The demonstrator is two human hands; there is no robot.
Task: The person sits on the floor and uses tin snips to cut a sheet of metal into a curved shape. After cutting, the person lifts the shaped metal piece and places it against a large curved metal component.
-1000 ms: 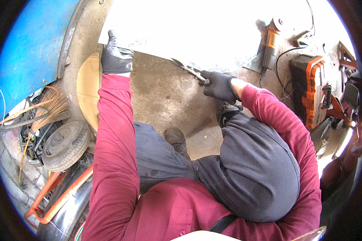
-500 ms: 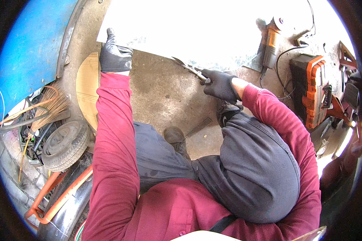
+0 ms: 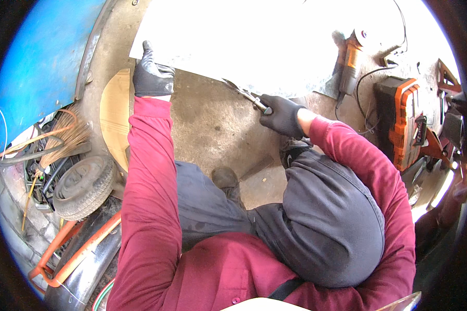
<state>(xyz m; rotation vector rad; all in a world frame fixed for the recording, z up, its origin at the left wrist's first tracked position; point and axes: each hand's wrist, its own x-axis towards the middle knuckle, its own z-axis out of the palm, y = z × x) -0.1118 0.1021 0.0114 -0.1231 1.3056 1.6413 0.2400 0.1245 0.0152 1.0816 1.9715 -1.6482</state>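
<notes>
Whole view slipped there: grinder [image 3: 349,66], toolbox [image 3: 398,122] and pale sheet [image 3: 218,44] all slid slightly lower and rightward in frame over last half second, left hand [image 3: 153,73] riding along. Right hand [image 3: 281,115] sank too, but edged left against drift, wrist dropping nearer bent knee [image 3: 342,217]. Snips [image 3: 246,95] went down with it, slant shade steeper. Tiny dark mark [image 3: 304,1] popped up at top edge.

I can read no words, numbers or signs here. The sheet [image 3: 228,41] at the far side glares too white, and any marking on the grinder [image 3: 351,62], far right, is too small for me.
</notes>
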